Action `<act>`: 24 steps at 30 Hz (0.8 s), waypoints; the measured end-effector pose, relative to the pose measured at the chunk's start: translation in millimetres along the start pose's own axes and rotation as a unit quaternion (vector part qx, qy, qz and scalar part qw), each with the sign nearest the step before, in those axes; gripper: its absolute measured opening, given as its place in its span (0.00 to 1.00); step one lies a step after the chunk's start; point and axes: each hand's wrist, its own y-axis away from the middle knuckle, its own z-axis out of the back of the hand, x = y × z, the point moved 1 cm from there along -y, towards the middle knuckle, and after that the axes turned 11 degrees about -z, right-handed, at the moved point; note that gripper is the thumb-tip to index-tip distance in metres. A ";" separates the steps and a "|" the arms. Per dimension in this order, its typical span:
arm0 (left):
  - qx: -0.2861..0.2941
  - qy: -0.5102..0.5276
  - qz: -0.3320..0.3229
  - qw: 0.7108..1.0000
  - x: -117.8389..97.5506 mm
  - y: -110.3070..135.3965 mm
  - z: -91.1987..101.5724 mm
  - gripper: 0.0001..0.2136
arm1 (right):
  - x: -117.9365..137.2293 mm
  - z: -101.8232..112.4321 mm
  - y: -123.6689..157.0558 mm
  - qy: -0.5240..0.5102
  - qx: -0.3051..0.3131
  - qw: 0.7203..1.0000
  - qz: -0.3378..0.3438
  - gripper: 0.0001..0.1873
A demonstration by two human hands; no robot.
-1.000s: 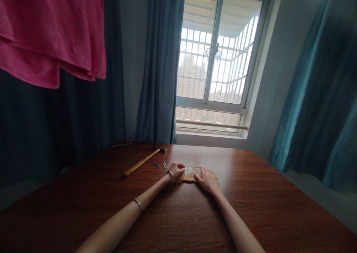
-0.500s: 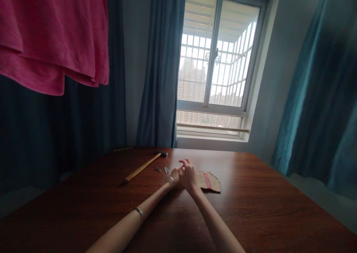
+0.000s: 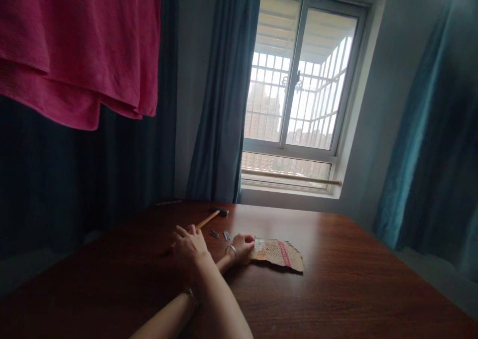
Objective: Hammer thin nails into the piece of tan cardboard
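Note:
My left hand is closed in a pinch at the left edge of a piece of cardboard. Between its fingertips a thin nail stands nearly upright. My right arm crosses over my left forearm. My right hand lies above the wooden handle of a hammer, fingers partly spread and not wrapped round it; whether they touch it I cannot tell. The cardboard is dotted with many small holes and has a pink stripe. Two small groups of loose nails lie between the hammer head and my left hand.
The brown wooden table reaches to the wall below a barred window. A pink cloth hangs at upper left, in front of dark blue curtains. Another curtain hangs on the right.
My right hand has moved left, from beside my left hand to above the hammer handle. My left hand stays at the cardboard, and the nail in it now shows. The view has shifted slightly.

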 end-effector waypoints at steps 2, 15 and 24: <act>-0.010 -0.014 -0.025 1.000 3.1 -1.2 -1.8 0.13 | -6.3 -3.8 1.6 -0.004 0.032 0.999 -0.017 0.26; -0.016 -0.041 -0.032 0.999 3.8 -0.1 -2.5 0.13 | -7.8 -10.2 -8.7 0.000 -0.008 0.979 -0.202 0.16; -0.017 -0.030 -0.045 0.998 15.4 -4.5 -6.4 0.13 | -36.3 -5.5 -16.5 -0.059 -0.035 0.924 -0.377 0.30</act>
